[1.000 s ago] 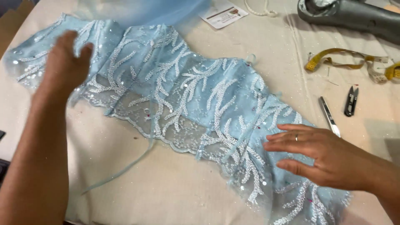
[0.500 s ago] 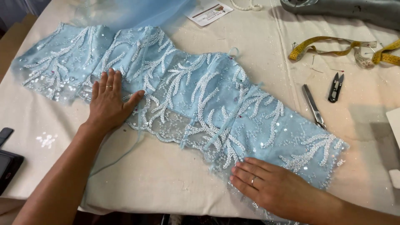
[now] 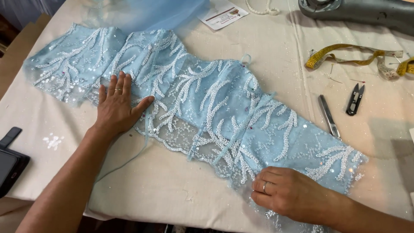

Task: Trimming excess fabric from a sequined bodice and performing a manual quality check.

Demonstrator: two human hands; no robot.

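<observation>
Hands both lay on the blue beaded lace panel (image 3: pixel 207 108), which was spread flat on the cream-covered table (image 3: pixel 172 190). Left hand (image 3: pixel 117 105) was open, palm down, fingers together and thumb splayed, pressing the panel just inside its lower scalloped edge, gripping nothing. Right hand (image 3: pixel 293 194) rested on the panel's lower right corner, fingers loosely curled and tips on the lace; no pinch visible. No containers were in view.

Panel's long axis ran diagonally, from upper left to lower right, scalloped edge toward the person. Sheer blue tulle (image 3: pixel 146 13) lay at the panel's top edge. Right of the panel: tweezers (image 3: pixel 329 116) just beside it, black thread snips (image 3: pixel 355 99) further out, yellow tape measure (image 3: pixel 345 54) above those. Left of the panel, well apart, sat a black phone (image 3: pixel 9 162).
</observation>
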